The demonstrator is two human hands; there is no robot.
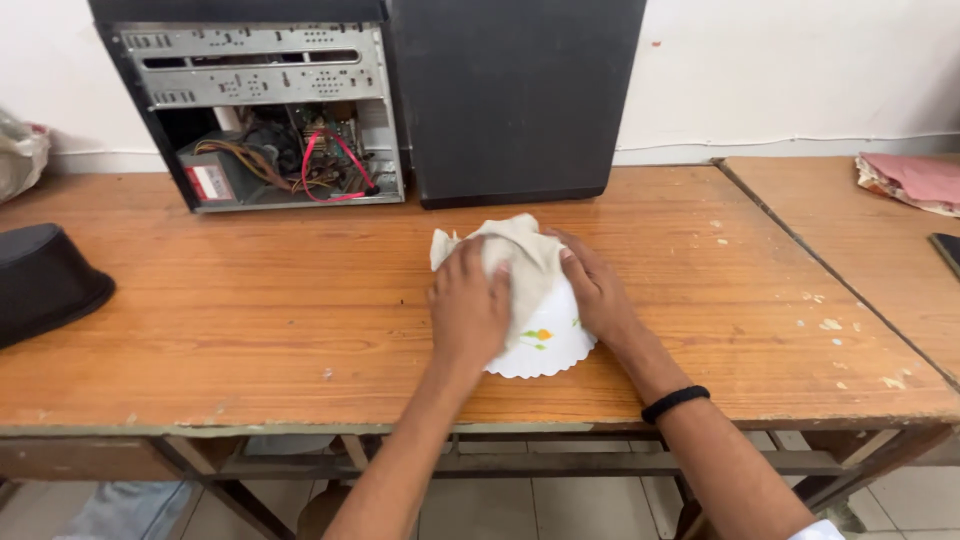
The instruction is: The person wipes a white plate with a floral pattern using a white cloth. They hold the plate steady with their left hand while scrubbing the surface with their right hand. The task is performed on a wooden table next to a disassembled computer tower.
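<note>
The left hand (pixel 468 310) lies flat on a cream cloth (pixel 520 262) at the middle of the wooden table (pixel 250 310); the right hand (pixel 596 290) presses the cloth's other side, a black band (pixel 675 403) on its wrist; under the cloth sits a white scalloped plate (pixel 550 345) with a flower print; behind the cloth stands an open computer case (pixel 270 110), its black panel (pixel 510 100) beside it; far left of the cloth lies a black object (pixel 45 280); a second table (pixel 870 240) adjoins on the right.
</note>
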